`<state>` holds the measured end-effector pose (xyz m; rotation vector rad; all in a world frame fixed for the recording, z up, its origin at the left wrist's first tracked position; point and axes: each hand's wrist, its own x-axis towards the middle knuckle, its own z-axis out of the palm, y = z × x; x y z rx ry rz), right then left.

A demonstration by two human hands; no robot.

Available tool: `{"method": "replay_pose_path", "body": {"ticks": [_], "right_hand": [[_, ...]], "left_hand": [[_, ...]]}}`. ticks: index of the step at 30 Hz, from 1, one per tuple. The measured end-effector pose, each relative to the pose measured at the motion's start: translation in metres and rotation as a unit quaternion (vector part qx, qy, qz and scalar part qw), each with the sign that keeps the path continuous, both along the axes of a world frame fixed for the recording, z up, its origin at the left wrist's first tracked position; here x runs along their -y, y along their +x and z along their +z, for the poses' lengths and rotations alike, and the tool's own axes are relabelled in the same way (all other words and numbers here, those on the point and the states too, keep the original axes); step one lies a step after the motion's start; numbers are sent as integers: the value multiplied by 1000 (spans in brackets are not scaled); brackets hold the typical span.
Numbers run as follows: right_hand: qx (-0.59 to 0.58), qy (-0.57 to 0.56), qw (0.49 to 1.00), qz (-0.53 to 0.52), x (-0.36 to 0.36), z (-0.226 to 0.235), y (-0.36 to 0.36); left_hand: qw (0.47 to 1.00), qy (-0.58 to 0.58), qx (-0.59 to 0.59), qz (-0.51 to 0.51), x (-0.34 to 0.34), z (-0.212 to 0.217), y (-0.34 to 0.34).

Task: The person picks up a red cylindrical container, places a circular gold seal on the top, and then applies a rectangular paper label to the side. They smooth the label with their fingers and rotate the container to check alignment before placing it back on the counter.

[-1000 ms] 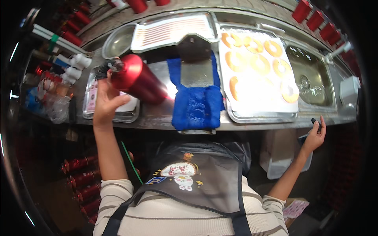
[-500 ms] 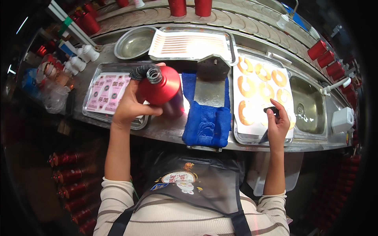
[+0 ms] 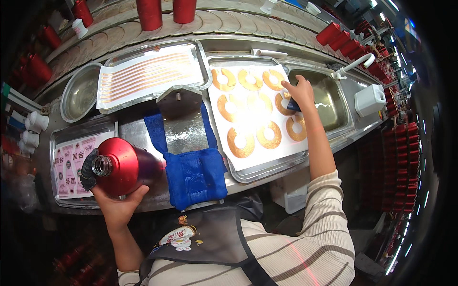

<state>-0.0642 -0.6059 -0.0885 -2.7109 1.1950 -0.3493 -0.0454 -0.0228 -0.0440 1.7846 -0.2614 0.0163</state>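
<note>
My left hand (image 3: pixel 117 205) is closed round a glossy red bottle (image 3: pixel 125 164), tilted so that its open threaded glass neck faces up toward me. Dark ribbed covering (image 3: pixel 89 171) wraps the fingers beside the neck. Over the right side of a white sheet (image 3: pixel 253 112) of gold C-shaped decals (image 3: pixel 269 135), my right hand (image 3: pixel 301 93) grips a small dark flat piece (image 3: pixel 293 105), partly hidden by the fingers. Its exact kind cannot be made out. Between my hands, a blue cloth (image 3: pixel 195 178) covers the front of a metal stand (image 3: pixel 183 126).
Behind the stand lies a tray of thin striped decals (image 3: pixel 152 71), with a round metal bowl (image 3: pixel 78 95) at its left. Pink printed sheets (image 3: pixel 71 167) sit in the left tray. A sink (image 3: pixel 329 102) with a white tap (image 3: pixel 355 66) adjoins the decal tray. Red bottles (image 3: pixel 150 14) stand on the conveyor.
My view has swung to the right. The right hand has shifted from the decal sheet's near right part to farther back by the sink. The left hand still holds the red bottle, now nearer me.
</note>
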Motion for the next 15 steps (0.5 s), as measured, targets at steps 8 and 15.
{"method": "replay_pose_path", "body": {"ticks": [8,15], "right_hand": [[104,182,974,82,115,-40,3],[217,77,964,132,-7,12,-15]], "left_hand": [[997,30,-4,-64,5,15,6],[994,39,48,-90,6,18,15]]}}
